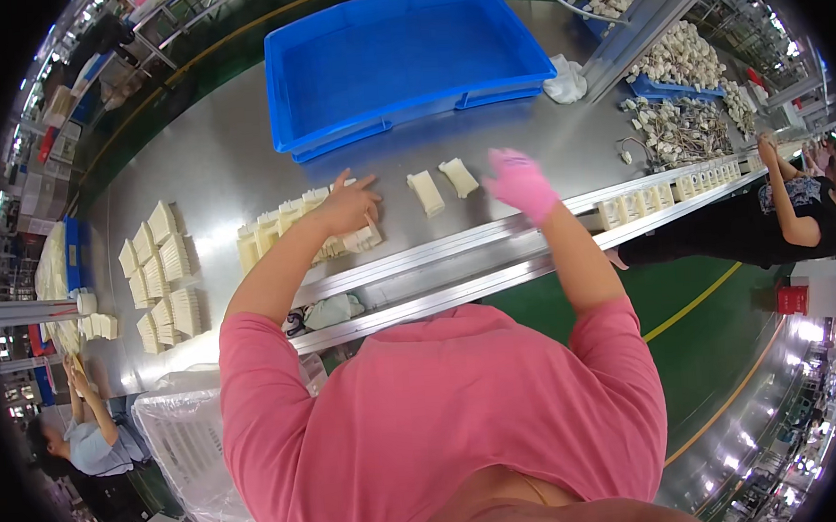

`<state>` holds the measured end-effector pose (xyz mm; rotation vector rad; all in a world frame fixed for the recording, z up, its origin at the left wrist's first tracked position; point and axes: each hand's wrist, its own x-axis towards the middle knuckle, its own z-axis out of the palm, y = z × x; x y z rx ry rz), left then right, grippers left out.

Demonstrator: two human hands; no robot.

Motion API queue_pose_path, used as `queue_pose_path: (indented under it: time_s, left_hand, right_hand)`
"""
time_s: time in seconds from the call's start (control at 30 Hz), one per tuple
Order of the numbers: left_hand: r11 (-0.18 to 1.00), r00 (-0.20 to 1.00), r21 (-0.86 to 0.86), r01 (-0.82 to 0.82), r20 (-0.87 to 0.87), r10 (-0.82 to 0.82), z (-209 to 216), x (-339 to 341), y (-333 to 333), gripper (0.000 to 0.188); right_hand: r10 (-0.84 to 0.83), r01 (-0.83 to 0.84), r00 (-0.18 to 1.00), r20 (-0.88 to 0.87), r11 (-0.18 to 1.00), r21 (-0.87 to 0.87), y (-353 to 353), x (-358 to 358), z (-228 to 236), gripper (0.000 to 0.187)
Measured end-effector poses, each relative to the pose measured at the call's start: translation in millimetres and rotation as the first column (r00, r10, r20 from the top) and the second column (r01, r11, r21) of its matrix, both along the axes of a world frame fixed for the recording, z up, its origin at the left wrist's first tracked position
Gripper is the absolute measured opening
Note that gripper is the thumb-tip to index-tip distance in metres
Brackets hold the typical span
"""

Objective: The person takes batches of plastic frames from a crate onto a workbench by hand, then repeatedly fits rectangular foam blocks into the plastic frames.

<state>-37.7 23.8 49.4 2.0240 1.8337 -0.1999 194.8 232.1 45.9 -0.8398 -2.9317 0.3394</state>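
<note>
Blue bin (424, 111) is my reference; it sits on the metal bench (215, 168). My left hand (349, 208), bare, is on the near side of the bin, toward its left end, over the right end of a row of cream plastic parts (284, 221). Fingers spread wide; can't tell if the undersides press on a part. My right hand (522, 186), pink glove, is near side of the bin, toward its right end. Thumb stands off from the fingers, so part-way wide; can't tell spacing finger by finger, glove hides it.

Two loose cream pieces (426, 193) lie between my hands, near side of the bin, apart from each other, both tilted. Right hand is just beside the right one, left hand near the left one.

Left of the bin, well apart, nearer me: cream stacks (162, 274) in a tidy block. White crumpled bag (566, 81) just beside the bin's right end. Farther right of it: a heap of white connectors with wires (681, 129). Nearer me than the bin: metal rail (418, 261) along the bench edge, more cream blocks (633, 207) lined up toward its right end.
</note>
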Motion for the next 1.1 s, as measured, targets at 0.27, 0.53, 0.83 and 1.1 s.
queue_pose_path:
  time_s: [0.27, 0.53, 0.83, 1.1]
  left_hand:
    - [0.647, 0.559, 0.161, -0.745, 0.681, 0.473, 30, 34, 16, 0.015]
    - [0.25, -0.429, -0.475, -0.844, 0.877, 0.218, -18, 60, 34, 0.022]
    - [0.47, -0.272, -0.371, -0.801, 0.924, 0.267, 0, 95, 32, 0.035]
    - [0.475, 0.08, 0.004, -0.88, 0.987, 0.14, -17, 87, 29, 0.035]
  right_hand:
    - [0.014, 0.03, 0.93, 0.367, 0.993, -0.113, -16, -74, -39, 0.041]
    - [0.084, -0.032, 0.978, 0.191, 0.965, -0.262, 7, -64, -27, 0.023]
    - [-0.005, -0.258, 0.809, -0.588, 0.896, -0.362, -67, -49, 26, 0.021]
    - [0.054, -0.307, 0.726, -0.686, 0.917, -0.253, -93, -43, 37, 0.039]
